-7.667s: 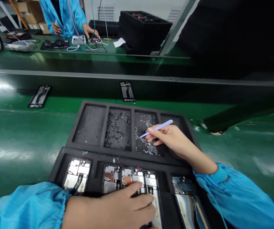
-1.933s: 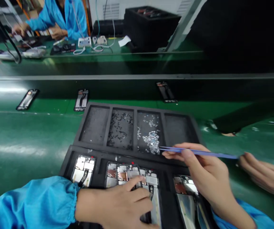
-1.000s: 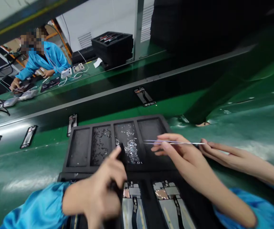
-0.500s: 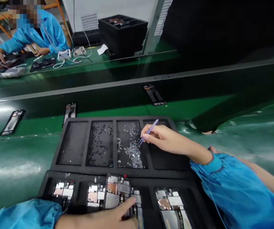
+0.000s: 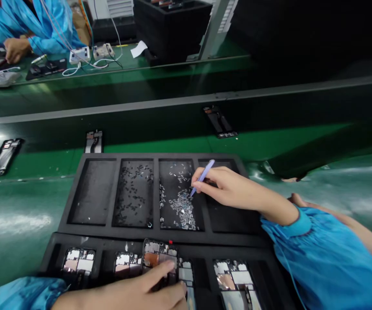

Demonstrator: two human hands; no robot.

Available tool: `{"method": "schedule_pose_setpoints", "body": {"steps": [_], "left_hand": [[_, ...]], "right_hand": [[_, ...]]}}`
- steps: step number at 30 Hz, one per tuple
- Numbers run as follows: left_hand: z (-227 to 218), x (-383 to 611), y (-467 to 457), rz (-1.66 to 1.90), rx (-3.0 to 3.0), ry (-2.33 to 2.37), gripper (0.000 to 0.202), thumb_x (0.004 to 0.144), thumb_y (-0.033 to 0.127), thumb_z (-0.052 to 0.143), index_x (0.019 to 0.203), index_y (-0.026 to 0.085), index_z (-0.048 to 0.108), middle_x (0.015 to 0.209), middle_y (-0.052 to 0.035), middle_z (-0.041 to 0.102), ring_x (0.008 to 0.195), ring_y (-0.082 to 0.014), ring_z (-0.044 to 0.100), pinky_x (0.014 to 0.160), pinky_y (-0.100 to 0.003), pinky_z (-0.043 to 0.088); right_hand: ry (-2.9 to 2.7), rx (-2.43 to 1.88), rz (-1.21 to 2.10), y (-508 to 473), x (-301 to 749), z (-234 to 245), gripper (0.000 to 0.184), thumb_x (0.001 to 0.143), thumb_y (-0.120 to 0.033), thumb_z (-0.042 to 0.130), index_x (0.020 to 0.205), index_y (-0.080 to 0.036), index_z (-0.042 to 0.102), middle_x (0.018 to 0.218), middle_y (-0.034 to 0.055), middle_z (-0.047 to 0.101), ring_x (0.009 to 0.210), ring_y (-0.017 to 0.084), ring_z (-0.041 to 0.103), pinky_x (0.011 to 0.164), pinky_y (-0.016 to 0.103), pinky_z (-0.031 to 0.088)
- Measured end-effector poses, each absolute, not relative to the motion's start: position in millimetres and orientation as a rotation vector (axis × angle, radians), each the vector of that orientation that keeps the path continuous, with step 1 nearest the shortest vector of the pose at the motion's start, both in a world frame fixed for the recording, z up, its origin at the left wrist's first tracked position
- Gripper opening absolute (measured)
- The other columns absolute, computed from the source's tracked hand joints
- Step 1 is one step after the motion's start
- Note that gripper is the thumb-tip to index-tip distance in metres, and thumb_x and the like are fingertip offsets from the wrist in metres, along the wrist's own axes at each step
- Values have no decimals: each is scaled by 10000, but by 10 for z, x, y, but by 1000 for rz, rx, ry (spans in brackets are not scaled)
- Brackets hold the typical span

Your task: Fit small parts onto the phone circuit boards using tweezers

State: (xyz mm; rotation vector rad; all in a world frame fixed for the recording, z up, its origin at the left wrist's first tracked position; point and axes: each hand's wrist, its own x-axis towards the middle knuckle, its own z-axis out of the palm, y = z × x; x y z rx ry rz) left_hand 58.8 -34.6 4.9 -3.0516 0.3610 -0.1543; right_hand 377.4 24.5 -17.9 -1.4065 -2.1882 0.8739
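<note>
Purple tweezers (image 5: 202,177) are pinched in my right hand (image 5: 221,185), their tips down at a heap of tiny silvery parts (image 5: 184,209) in a compartment of the black foam tray (image 5: 156,193). Whether the tips hold a part is too small to tell. My left hand (image 5: 153,290) lies with its fingers apart over an opened phone (image 5: 151,249), the index fingertip on its upper right area. This phone overlaps its neighbours in a second foam tray (image 5: 198,262). Its lower part is hidden by my hand.
Small dark parts (image 5: 134,189) lie in the neighbouring compartment. More opened phones (image 5: 234,280) sit in the near tray. Phone assemblies (image 5: 221,122) lie beyond, on the green surface. Across the bench, a person in blue (image 5: 37,26) works near a black box (image 5: 173,30).
My left index fingertip has shifted left and up onto the overlapping phone. The tweezers have turned slightly, with their tips still at the silvery heap. The whole view has shifted a little.
</note>
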Motion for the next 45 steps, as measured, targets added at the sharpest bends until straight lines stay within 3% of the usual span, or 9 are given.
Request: {"method": "schedule_pose_setpoints", "body": {"steps": [5, 8, 10, 13, 17, 24, 31, 38, 45], "left_hand": [[126, 567, -276, -143, -3043, 335, 290, 1018, 225, 598, 1279, 312, 690, 1391, 63, 650, 1305, -151, 569, 1129, -365, 528], [83, 502, -347, -91, -3063, 264, 357, 1016, 240, 584, 1364, 294, 639, 1428, 6, 630, 1356, -195, 548, 1109, -380, 526], [35, 449, -415, -59, -3102, 233, 418, 1016, 297, 577, 1432, 260, 581, 1453, -61, 608, 1393, -254, 528, 1129, -427, 496], [-47, 388, -494, -76, -3189, 178, 528, 1015, 433, 553, 1493, 214, 497, 1511, -156, 540, 1445, -338, 472, 1182, -526, 405], [-138, 355, -520, -92, -3236, 166, 618, 1003, 502, 506, 1528, 183, 440, 1567, -221, 455, 1477, -375, 421, 1195, -552, 340], [-200, 332, -495, -168, -3292, 174, 713, 902, 569, 591, 1499, 194, 485, 1571, -229, 438, 1485, -393, 389, 1219, -548, 283], [-213, 336, -494, -162, -3301, 204, 655, 924, 503, 541, 1492, 184, 482, 1550, -235, 446, 1454, -399, 422, 1187, -557, 303], [-224, 338, -484, -134, -3318, 234, 781, 864, 638, 577, 1479, 170, 471, 1556, -267, 421, 1459, -440, 395, 1196, -590, 267], [-233, 334, -494, -210, -3313, 205, 708, 876, 580, 584, 1451, 176, 497, 1532, -246, 468, 1437, -412, 436, 1206, -562, 268]], "right_hand": [[-2163, -1368, 832, 172, 3776, -149, 268, 1042, -371, 516, 915, -202, 679, 840, 28, 734, 721, 169, 678, 708, 307, 516], [-1966, -1409, 789, -53, 3638, 7, 254, 1037, -392, 556, 972, -206, 716, 867, 38, 764, 661, 153, 694, 621, 275, 539], [-1834, -1411, 816, -236, 3465, 141, 326, 1033, -424, 576, 827, -218, 723, 862, 46, 771, 633, 149, 706, 566, 258, 550], [-1732, -1368, 861, -456, 3124, 251, 435, 1009, -468, 630, 642, -239, 678, 671, 16, 730, 541, 147, 695, 488, 244, 550], [-1663, -1372, 564, -568, 2660, 95, 415, 986, -437, 679, 620, -254, 614, 520, -14, 657, 486, 161, 675, 437, 265, 526], [-1820, -1452, 237, -589, 2416, -192, 359, 1048, -341, 567, 706, -257, 636, 614, 23, 723, 435, 156, 626, 433, 300, 482], [-1869, -1387, 186, -588, 2406, -246, 303, 1045, -305, 582, 754, -239, 635, 643, 14, 735, 490, 154, 669, 443, 273, 480], [-1932, -1365, 135, -595, 2410, -246, 375, 1013, -329, 634, 647, -249, 631, 659, 11, 758, 525, 179, 713, 474, 288, 548], [-1781, -1436, 203, -670, 2406, -320, 350, 1024, -313, 614, 680, -262, 658, 615, 4, 729, 479, 178, 674, 479, 318, 561]]}}
